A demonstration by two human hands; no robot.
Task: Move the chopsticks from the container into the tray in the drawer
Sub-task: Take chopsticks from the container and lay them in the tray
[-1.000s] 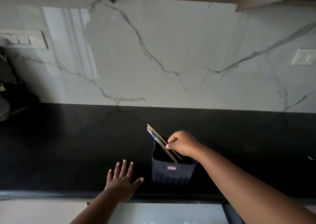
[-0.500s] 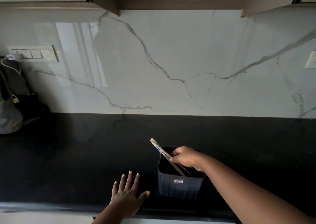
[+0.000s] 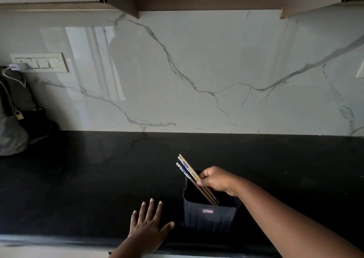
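Head view: the right hand (image 3: 215, 181) has its fingers curled round a small bundle of chopsticks (image 3: 189, 172), pinching them partway along their length at the back rim of the container (image 3: 210, 212). At least three sticks show — some plain wood, some with a blue-and-white pattern near the top. They lean up and to the left from the container, their lower ends inside it and their tops well above its rim. Whether other chopsticks lie deeper inside, I cannot tell; the interior is dark.

The container is a dark, ribbed, squarish tub with a small red label on its front wall, standing on the black countertop (image 3: 78, 179) close to the counter's front edge. Just left of the container the left hand (image 3: 149, 226) lies flat on the counter with fingers spread and straight, holding nothing. Behind the container, across the counter, rises the white marble backsplash (image 3: 197, 70); far to the left of the container sit a switch panel (image 3: 39, 63) with a charger plugged in and some dark bags.

As for progress, the task looks barely begun: the chopsticks are gripped but not yet clear of the container, and neither the drawer nor its tray is in view. The lift out, the carry and the placing all remain.
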